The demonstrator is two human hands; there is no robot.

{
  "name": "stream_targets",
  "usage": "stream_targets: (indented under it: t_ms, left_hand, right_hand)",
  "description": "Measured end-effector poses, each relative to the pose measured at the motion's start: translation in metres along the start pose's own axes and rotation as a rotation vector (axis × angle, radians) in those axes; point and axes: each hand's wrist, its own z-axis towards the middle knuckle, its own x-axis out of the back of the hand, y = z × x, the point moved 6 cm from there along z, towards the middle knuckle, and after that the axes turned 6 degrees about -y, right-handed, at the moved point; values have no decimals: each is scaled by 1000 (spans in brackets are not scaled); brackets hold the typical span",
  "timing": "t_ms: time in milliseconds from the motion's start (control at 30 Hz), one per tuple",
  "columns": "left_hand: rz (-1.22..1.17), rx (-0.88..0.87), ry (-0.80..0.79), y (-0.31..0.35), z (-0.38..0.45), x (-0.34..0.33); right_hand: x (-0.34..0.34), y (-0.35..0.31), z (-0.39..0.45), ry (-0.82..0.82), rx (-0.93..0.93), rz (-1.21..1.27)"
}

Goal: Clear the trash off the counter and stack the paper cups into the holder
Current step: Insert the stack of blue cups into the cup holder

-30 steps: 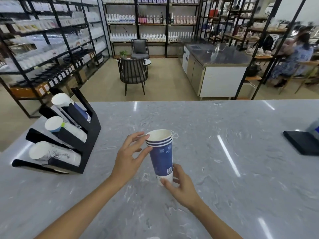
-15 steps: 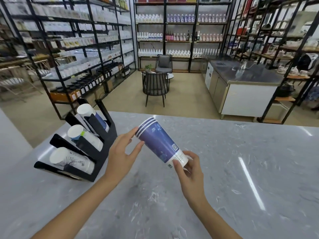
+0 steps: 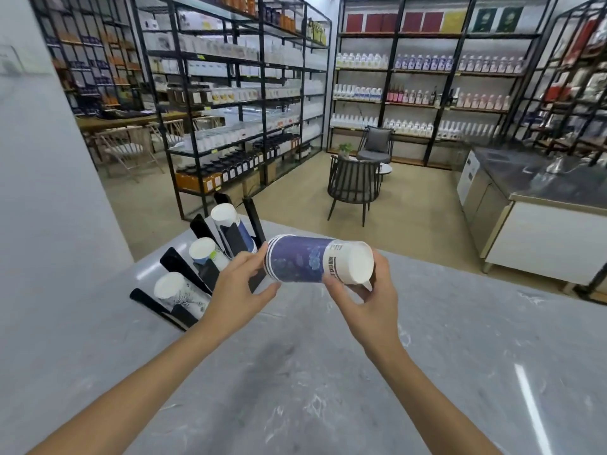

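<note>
Both hands, left hand (image 3: 238,290) and right hand (image 3: 371,303), grip the blue cup stack (image 3: 305,262); its print unreadable.

Both hands — left hand (image 3: 241,284), right hand (image 3: 368,300) — hold the nested blue cups (image 3: 308,262) sideways above the desk (image 3: 328,372), near the black holder (image 3: 184,267).
</note>
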Motion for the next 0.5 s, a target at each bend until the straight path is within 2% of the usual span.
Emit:
stream_targets:
  t_ms: [167, 333, 500]
  left_hand:
    - [156, -24, -45, -19, 9, 18]
    - [86, -33, -65, -40, 34, 49]
    - [122, -81, -106, -62, 71, 86]
  right_hand:
    - [-29, -17, 30, -56, 94, -31]
    - [-70, -33, 63, -118, 182, -43]
    - [-115, -47, 103, -93, 231, -88]
